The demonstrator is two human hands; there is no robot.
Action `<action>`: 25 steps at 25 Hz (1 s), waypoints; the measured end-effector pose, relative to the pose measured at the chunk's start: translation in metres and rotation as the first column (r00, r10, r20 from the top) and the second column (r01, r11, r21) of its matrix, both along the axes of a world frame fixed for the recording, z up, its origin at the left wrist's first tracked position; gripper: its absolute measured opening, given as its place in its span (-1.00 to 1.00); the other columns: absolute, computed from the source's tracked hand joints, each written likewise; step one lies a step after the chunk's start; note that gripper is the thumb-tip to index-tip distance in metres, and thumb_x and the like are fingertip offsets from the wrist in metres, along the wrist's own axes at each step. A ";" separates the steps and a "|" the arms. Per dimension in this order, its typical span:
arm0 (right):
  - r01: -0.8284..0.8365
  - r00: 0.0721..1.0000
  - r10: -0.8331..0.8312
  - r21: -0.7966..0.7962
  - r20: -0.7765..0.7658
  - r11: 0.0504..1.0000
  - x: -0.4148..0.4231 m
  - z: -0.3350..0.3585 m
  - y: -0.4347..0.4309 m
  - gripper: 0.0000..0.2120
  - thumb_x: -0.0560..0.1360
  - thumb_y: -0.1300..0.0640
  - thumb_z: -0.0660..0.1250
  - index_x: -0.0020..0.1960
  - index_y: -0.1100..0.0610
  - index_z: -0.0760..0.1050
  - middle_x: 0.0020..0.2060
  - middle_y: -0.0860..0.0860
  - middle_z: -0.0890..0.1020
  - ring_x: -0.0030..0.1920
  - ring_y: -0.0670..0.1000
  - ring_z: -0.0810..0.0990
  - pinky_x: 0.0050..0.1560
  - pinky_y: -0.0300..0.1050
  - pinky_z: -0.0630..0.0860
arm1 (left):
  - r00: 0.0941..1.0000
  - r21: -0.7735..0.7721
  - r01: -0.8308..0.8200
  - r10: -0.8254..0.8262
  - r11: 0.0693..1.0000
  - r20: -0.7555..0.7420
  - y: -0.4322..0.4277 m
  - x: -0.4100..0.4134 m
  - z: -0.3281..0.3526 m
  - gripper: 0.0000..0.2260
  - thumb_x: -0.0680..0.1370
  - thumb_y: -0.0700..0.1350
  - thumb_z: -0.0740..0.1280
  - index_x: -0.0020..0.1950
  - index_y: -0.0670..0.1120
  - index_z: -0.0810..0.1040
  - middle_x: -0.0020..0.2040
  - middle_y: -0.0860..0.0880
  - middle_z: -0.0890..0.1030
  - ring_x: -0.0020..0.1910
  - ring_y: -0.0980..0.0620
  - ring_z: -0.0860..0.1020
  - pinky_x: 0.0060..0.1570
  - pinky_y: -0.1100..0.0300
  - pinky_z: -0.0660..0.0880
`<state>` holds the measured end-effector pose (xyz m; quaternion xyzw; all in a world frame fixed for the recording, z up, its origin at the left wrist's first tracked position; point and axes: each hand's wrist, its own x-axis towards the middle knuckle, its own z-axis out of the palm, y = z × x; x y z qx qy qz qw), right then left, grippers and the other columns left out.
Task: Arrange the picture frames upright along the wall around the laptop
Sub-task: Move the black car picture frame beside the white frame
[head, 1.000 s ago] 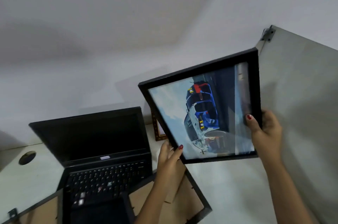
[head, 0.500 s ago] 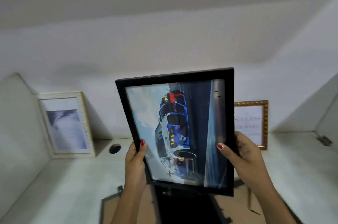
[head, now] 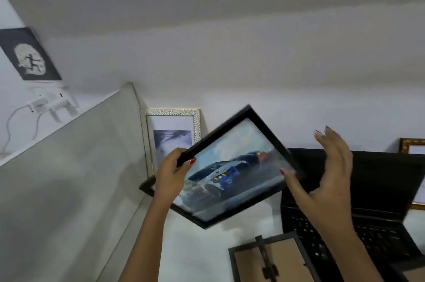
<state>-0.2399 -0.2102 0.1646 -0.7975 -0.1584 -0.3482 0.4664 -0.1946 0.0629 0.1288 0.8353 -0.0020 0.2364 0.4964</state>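
A black picture frame with a blue and white car photo (head: 232, 173) is held tilted in the air over the desk, blurred by motion. My left hand (head: 171, 175) grips its left edge, thumb on the front. My right hand (head: 326, 180) is at the frame's right side with the fingers spread and lifted off it; only the thumb tip lies near the glass. A white textured frame (head: 171, 125) stands upright against the wall behind. The open black laptop (head: 372, 189) sits to the right. A gold frame (head: 411, 146) peeks up behind the laptop screen.
A grey partition panel (head: 69, 178) walls off the left side of the desk. Another black frame (head: 266, 258) lies face down on the desk at the bottom, its stand showing. A dark poster (head: 27, 53) and a white socket with cables (head: 50, 102) hang on the far left wall.
The view swung to the left. The car frame turned from portrait to a tilted landscape position and moved left of the laptop. My right hand let go of its edge and opened.
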 end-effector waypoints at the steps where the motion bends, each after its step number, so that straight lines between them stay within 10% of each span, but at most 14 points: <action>1: 0.012 0.999 -0.006 -0.160 0.035 0.987 0.006 0.008 0.018 -0.33 0.31 0.01 0.43 0.34 -0.03 0.20 0.40 -0.01 0.17 0.46 -0.10 0.05 0.47 -0.10 0.01 | 0.999 0.228 -0.023 0.015 0.973 0.037 0.009 0.007 0.002 -0.88 0.46 -0.19 0.35 -0.22 0.01 0.50 -0.35 0.12 0.51 -0.35 0.20 0.45 -0.25 0.13 0.38; 4: 0.013 1.000 -0.005 -0.626 0.015 0.780 0.031 0.005 0.070 -0.33 0.23 -0.03 0.50 0.27 -0.02 0.33 0.34 0.04 0.41 0.43 0.05 0.21 0.37 0.25 -0.10 | 0.994 0.652 -0.053 -0.020 0.757 0.104 0.016 0.023 0.006 -0.90 0.42 -0.03 0.34 -0.13 -0.02 0.59 -0.25 0.03 0.66 -0.23 -0.03 0.57 -0.20 0.10 0.32; 7: -0.062 0.979 -0.126 -0.827 -0.158 0.558 0.062 -0.019 0.105 -0.45 0.23 0.01 0.51 0.17 0.03 0.43 -0.01 0.03 0.66 0.14 0.12 0.57 0.41 0.36 -0.06 | 0.987 0.689 0.135 -0.160 0.712 -0.027 0.014 0.042 0.000 -0.85 0.44 0.01 0.33 -0.05 0.00 0.58 -0.13 0.04 0.66 -0.10 0.01 0.54 -0.13 0.13 0.20; 11: -0.229 0.879 -0.182 -0.725 -0.441 0.649 0.095 -0.030 0.106 -0.78 0.48 0.04 0.25 0.12 -0.04 0.43 -0.04 -0.02 0.63 -0.03 0.06 0.57 0.02 -0.04 0.49 | 0.930 0.398 0.365 -0.349 0.842 -0.114 0.024 0.071 -0.017 -0.86 0.41 -0.01 0.38 -0.05 0.02 0.58 -0.11 0.11 0.63 -0.10 0.23 0.51 -0.02 0.33 0.34; 13: -0.183 0.851 -0.220 -0.661 -0.478 0.728 0.103 -0.034 0.096 -0.76 0.46 0.03 0.28 0.13 -0.09 0.46 -0.02 -0.06 0.64 0.00 0.03 0.57 -0.07 -0.09 0.50 | 0.989 0.021 0.144 -0.143 0.989 -0.022 0.048 0.096 -0.028 -0.86 0.45 -0.09 0.36 0.00 0.01 0.54 -0.05 0.11 0.59 -0.02 0.26 0.51 -0.04 0.51 0.38; 16: -0.060 0.802 -0.333 -0.621 -0.497 0.782 0.114 -0.040 0.081 -0.70 0.44 0.03 0.32 0.15 -0.15 0.45 -0.05 -0.05 0.67 -0.02 0.04 0.60 -0.11 -0.12 0.48 | 0.945 -0.340 -0.326 0.311 0.882 -0.099 0.096 0.135 -0.051 -0.77 0.44 -0.22 0.37 0.07 -0.10 0.45 0.08 -0.12 0.52 0.06 -0.12 0.53 -0.10 0.39 0.44; 25: 0.013 0.686 -0.518 -0.704 -0.510 0.710 0.148 -0.071 0.073 -0.71 0.46 0.01 0.27 0.18 -0.12 0.42 0.00 -0.05 0.65 -0.01 0.06 0.60 -0.15 -0.11 0.47 | 0.965 0.083 -0.258 0.253 0.963 0.067 0.089 0.207 -0.048 -0.27 0.30 -0.01 0.50 0.34 -0.19 0.26 0.36 -0.23 0.32 0.37 -0.14 0.30 0.32 0.06 0.31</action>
